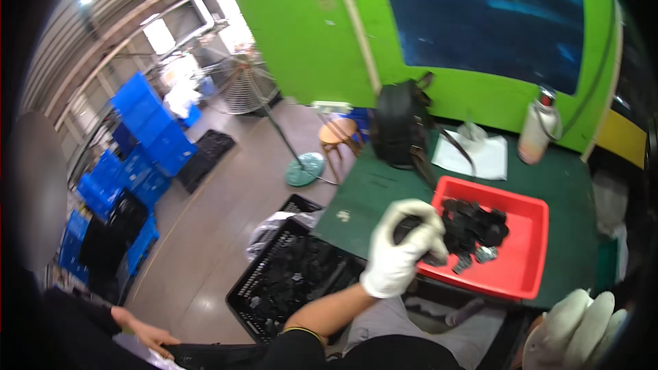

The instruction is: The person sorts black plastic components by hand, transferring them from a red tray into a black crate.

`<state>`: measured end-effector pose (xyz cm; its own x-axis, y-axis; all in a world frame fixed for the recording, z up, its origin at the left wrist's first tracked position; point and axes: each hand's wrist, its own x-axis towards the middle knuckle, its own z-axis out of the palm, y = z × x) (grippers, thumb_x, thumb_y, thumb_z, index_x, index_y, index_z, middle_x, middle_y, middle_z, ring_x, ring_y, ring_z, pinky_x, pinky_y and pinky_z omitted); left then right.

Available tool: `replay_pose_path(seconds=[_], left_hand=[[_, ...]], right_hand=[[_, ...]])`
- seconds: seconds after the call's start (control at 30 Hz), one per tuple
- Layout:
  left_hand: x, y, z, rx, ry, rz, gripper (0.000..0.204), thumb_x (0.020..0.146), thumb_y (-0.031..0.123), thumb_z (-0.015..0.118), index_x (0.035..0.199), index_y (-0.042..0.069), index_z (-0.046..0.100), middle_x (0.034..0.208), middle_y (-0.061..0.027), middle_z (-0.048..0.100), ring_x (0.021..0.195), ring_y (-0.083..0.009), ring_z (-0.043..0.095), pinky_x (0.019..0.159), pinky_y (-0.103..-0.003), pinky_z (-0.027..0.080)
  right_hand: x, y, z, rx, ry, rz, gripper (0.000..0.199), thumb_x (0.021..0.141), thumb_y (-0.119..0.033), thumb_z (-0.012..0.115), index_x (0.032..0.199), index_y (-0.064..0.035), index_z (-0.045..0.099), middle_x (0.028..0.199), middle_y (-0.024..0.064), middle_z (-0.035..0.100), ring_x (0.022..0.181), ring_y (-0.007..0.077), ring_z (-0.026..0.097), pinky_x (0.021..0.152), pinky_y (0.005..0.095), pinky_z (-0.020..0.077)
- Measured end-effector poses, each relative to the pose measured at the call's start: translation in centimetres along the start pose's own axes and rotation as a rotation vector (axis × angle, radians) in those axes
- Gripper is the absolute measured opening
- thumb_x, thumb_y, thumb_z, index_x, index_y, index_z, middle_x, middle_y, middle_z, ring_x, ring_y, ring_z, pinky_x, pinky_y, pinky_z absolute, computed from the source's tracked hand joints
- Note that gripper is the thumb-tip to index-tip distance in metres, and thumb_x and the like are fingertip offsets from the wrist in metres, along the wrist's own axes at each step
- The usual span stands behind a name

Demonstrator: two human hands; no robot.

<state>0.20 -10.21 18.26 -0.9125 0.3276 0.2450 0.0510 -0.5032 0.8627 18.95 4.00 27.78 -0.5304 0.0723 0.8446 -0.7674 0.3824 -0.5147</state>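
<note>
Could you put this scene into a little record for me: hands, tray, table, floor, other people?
Left hand: white-gloved, fingers curled round a dark piece, beside the tray
Right hand: gloved, at the lower right edge; grip unclear
Tray: red, holding a pile of black pieces
Table: green, bearing the tray, black bag and bottle
Floor: black crate of dark pieces
Other person: bare hand, lower left
</note>
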Motion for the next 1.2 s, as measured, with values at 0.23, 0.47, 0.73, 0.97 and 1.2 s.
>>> replay_pose_path(seconds=[0.23,0.47,0.73,0.97,1.2], left_hand=[[-5.8,-12.5,-4.8,-0.553,0.226,-0.621,0.025,0.086,0.008,0.065,0.108,0.008,0.053,0.091,-0.0060,0.056,0.074,-0.0170,0.058,0.066,-0.030,0.053],[-8.2,-14.3,-4.6,-0.754,0.192,-0.701,0.039,0.089,0.006,0.058,0.123,0.009,0.041,0.107,-0.0101,0.058,0.097,-0.0245,0.060,0.087,-0.047,0.052],[-7.3,-14.8,-3.7,-0.722,0.165,-0.667,0.033,0.088,0.009,0.060,0.118,0.010,0.046,0.117,-0.0105,0.057,0.106,-0.0262,0.059,0.087,-0.045,0.053],[-6.9,-14.7,-4.7,-0.869,0.181,-0.623,0.032,0.089,0.004,0.056,0.119,0.009,0.044,0.113,-0.0155,0.058,0.099,-0.0306,0.062,0.080,-0.046,0.056],[-7.2,-15.1,-4.6,-0.835,0.198,-0.611,0.037,0.087,0.004,0.059,0.121,0.010,0.046,0.117,-0.0135,0.057,0.103,-0.0279,0.060,0.084,-0.047,0.053]], right_hand=[[-5.6,19.2,0.5,-0.315,-0.213,0.299,0.014,0.078,-0.004,0.058,0.091,0.0008,0.058,0.089,0.0119,0.060,0.079,0.0246,0.058,0.073,0.0336,0.0456],[-17.1,31.6,-4.2,-0.779,-0.689,0.661,0.036,0.062,-0.008,0.073,0.095,-0.0091,0.059,0.102,0.0148,0.054,0.097,0.0355,0.055,0.081,0.0430,0.0470],[-15.1,31.4,-3.6,-0.809,-0.816,0.610,0.050,0.062,-0.004,0.073,0.108,-0.0119,0.053,0.106,0.0165,0.052,0.092,0.0387,0.057,0.078,0.0460,0.0486],[-14.9,32.5,-2.1,-0.914,-0.982,0.588,0.038,0.066,-0.014,0.076,0.098,-0.0085,0.056,0.103,0.0143,0.052,0.094,0.0343,0.056,0.077,0.0440,0.0483],[-15.0,31.2,-1.7,-0.898,-0.993,0.697,0.039,0.069,-0.022,0.075,0.102,-0.0092,0.058,0.108,0.0158,0.053,0.094,0.0375,0.058,0.078,0.0474,0.0488]])
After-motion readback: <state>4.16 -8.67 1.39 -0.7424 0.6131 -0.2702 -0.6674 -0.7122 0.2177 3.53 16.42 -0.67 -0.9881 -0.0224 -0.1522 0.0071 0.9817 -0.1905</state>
